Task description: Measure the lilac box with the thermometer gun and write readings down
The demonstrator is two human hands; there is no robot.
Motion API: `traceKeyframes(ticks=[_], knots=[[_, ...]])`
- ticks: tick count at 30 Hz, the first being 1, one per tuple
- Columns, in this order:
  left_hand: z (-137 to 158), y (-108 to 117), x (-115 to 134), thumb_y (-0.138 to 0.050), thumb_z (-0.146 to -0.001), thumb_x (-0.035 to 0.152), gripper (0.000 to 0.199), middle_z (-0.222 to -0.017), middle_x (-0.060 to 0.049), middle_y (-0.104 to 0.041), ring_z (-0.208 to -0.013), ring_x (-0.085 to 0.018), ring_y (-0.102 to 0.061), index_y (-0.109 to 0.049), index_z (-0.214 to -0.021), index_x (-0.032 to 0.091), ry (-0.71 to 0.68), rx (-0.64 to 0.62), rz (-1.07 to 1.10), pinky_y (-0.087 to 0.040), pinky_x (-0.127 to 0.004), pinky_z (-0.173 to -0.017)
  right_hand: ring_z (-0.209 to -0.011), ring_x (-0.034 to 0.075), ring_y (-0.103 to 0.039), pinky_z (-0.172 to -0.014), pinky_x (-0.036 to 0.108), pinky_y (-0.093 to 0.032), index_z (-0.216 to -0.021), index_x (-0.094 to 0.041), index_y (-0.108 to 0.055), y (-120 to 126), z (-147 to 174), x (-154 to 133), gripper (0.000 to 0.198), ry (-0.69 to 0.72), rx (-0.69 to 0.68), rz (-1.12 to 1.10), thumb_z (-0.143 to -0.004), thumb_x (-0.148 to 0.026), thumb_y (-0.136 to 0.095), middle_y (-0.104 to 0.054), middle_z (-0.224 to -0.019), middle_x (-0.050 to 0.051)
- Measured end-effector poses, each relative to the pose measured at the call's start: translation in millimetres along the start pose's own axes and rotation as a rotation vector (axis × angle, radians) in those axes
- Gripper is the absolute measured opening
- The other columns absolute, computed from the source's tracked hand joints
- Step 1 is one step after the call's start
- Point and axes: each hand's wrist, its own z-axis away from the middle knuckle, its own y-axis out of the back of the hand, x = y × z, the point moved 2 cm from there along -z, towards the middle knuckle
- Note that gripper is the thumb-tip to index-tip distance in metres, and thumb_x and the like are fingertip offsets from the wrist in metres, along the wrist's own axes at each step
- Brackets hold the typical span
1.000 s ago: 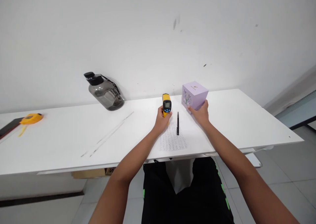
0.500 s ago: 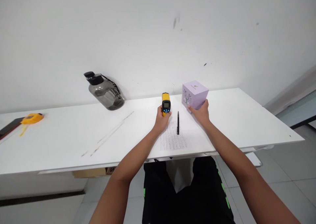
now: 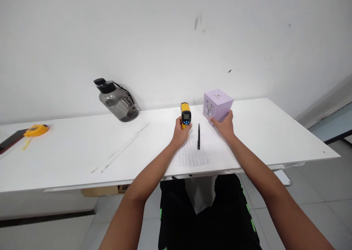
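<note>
My left hand (image 3: 180, 133) is wrapped round the handle of a yellow and black infrared thermometer (image 3: 186, 113), whose small screen and blue buttons face me. My right hand (image 3: 224, 125) grips the lower front of a lilac box (image 3: 218, 103) with a printed pattern on its left face and a small gold mark on top. Between my hands a black pen (image 3: 198, 137) lies on a sheet of paper (image 3: 192, 156) covered in rows of writing.
A grey see-through water bottle (image 3: 118, 102) with a black lid is by the wall at left. Farther left, a yellow tape measure (image 3: 36, 130) lies beside a dark flat object (image 3: 12, 140). The white table (image 3: 288, 140) runs along the wall, its right end over a tiled floor.
The view has shifted very slightly. Both hands keep their holds on the thermometer and the box, with hardly any movement.
</note>
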Motion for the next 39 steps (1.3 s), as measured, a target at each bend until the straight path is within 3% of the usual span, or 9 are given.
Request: traceKeyframes(ticks=[13,39], knots=[[-0.7,0.3,1.4,-0.068,-0.077,0.022,0.032,-0.098,-0.001,-0.061,-0.092,-0.015,-0.058,-0.053,-0.105,0.024,0.003,0.013,-0.027,-0.047,-0.031,-0.086,-0.137,0.036,-0.046,-0.112,0.051,-0.042,-0.138,-0.027,-0.031,-0.6,-0.1,0.3,0.096,-0.010,0.019,-0.008,-0.061,-0.062,-0.076,-0.042,-0.149,0.016],[-2.3,1.9,-2.3,-0.068,-0.079,0.024,0.033,-0.101,-0.001,-0.060,-0.091,-0.014,-0.056,-0.051,-0.108,0.023,0.002,-0.028,-0.016,-0.045,-0.032,-0.090,-0.138,0.035,-0.044,-0.113,0.047,-0.041,-0.141,-0.020,-0.029,1.9,1.5,-2.5,0.097,0.013,-0.002,0.002,-0.065,-0.057,-0.077,-0.039,-0.149,0.019]])
